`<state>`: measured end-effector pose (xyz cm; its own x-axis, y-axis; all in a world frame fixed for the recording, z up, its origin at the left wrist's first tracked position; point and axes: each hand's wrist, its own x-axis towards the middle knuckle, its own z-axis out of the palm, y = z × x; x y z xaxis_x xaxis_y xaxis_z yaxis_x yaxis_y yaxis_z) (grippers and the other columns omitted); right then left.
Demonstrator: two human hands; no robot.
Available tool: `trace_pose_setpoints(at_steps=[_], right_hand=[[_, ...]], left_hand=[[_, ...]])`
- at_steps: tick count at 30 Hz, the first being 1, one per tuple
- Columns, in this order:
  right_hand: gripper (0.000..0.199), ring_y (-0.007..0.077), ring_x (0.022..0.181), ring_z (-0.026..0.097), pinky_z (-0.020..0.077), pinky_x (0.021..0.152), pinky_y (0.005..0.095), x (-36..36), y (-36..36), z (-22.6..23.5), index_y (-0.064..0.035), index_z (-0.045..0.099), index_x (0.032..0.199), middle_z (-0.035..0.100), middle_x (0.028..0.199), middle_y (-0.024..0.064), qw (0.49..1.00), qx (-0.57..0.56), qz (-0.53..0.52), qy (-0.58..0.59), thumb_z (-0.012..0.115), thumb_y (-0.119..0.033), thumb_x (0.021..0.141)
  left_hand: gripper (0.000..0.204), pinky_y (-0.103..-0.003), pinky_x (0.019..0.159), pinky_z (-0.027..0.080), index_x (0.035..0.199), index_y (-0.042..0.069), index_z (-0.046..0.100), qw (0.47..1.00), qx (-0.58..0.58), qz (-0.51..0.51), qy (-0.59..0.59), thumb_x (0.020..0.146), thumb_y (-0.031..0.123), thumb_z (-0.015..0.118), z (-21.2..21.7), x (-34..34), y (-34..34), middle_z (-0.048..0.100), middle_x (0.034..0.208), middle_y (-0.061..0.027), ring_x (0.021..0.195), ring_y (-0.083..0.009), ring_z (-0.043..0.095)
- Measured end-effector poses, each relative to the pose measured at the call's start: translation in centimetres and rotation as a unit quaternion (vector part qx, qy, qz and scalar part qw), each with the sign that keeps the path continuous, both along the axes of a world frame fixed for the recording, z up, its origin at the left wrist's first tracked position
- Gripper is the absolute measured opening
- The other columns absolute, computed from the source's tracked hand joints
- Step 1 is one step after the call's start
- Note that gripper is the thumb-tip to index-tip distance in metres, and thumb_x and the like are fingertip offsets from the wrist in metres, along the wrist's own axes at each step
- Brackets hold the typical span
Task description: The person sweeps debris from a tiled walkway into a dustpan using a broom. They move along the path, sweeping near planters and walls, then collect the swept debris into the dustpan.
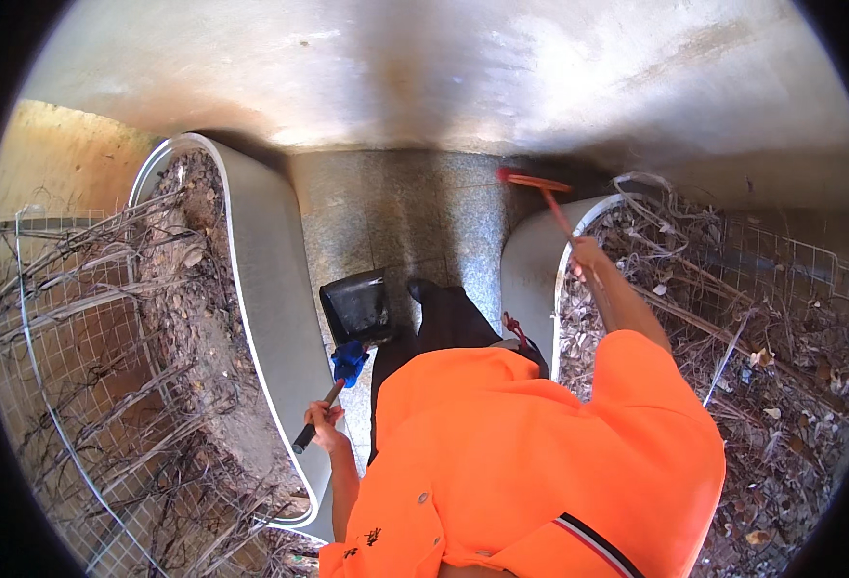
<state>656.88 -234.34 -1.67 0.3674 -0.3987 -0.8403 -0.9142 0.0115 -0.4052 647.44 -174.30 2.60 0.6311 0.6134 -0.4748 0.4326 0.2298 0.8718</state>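
My left hand point(324, 424) is closed round the handle of a black dustpan point(359, 301). A bunched blue piece point(350, 363) sits on that handle above the hand, and the pan rests low over the paving by my foot. Out to the right, my raised right hand point(590, 255) grips the stick of a broom point(540, 181) with a narrow orange-red head set crosswise. The broom head is slightly blurred in front of the wall, and its bristles cannot be made out clearly.
Curved grey-white panels point(275, 289) flank the grey paving point(347, 212) on both sides. Behind the left one lies a rough trunk point(193, 318) with dry twigs and wire mesh. Dead leaves and branches point(761, 385) fill the right side. A stained wall point(540, 77) stands ahead.
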Motion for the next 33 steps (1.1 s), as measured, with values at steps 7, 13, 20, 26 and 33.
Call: trace_pose_setpoints(at_steps=[7,13,20,26,33], right_hand=[[0.038,0.0173,0.032,0.042,0.0305,0.027,0.0313,-0.3,1.1,5.7,-0.0059,0.046,0.106,0.043,0.049,0.0069,0.998,-0.019,0.024,-0.056,0.045,0.004,0.069],[0.071,0.0147,0.03,0.034,0.0244,0.028,0.0294,1.0,4.8,6.3,-0.016,0.026,0.133,0.04,0.048,0.007,0.983,0.169,-0.061,-0.027,0.051,0.006,0.07],[0.064,0.0176,0.038,0.047,0.0361,0.031,0.032,3.7,11.8,0.2,-0.0087,0.034,0.128,0.051,0.062,0.0117,0.944,0.183,0.271,-0.027,0.046,0.005,0.067],[0.044,0.0206,0.044,0.052,0.0441,0.038,0.0341,9.8,26.1,-6.0,-0.0003,0.047,0.106,0.051,0.062,0.0125,0.882,0.145,0.442,-0.082,0.046,0.001,0.062],[0.052,0.0292,0.061,0.06,0.0494,0.051,0.0367,6.8,21.4,-2.9,-0.005,0.046,0.115,0.059,0.087,0.0185,0.876,0.032,0.44,-0.194,0.047,-0.003,0.063]], left_hand=[[0.027,-0.023,0.042,0.05,0.068,0.003,0.045,0.998,-0.017,0.05,-0.016,0.086,0.021,0.052,-1.1,-1.7,0.7,0.052,0.066,-0.0077,0.046,-0.0151,0.054],[0.026,-0.024,0.042,0.051,0.069,0.003,0.044,0.995,-0.014,0.098,0.0,0.087,0.02,0.05,-1.1,-3.2,1.0,0.051,0.066,-0.0082,0.046,-0.0164,0.054],[0.028,-0.026,0.042,0.051,0.067,0.005,0.041,0.988,-0.008,0.155,0.004,0.088,0.021,0.048,-0.5,-7.0,1.3,0.052,0.069,-0.0081,0.047,-0.0164,0.054],[0.027,-0.026,0.043,0.051,0.068,0.006,0.04,0.982,0.011,0.188,-0.002,0.088,0.022,0.049,2.3,-8.1,0.3,0.053,0.07,-0.0081,0.047,-0.0165,0.055],[0.028,-0.025,0.041,0.05,0.066,0.006,0.04,0.984,0.006,0.175,0.016,0.087,0.021,0.051,1.1,-8.7,0.7,0.053,0.068,-0.0083,0.045,-0.0166,0.054]])
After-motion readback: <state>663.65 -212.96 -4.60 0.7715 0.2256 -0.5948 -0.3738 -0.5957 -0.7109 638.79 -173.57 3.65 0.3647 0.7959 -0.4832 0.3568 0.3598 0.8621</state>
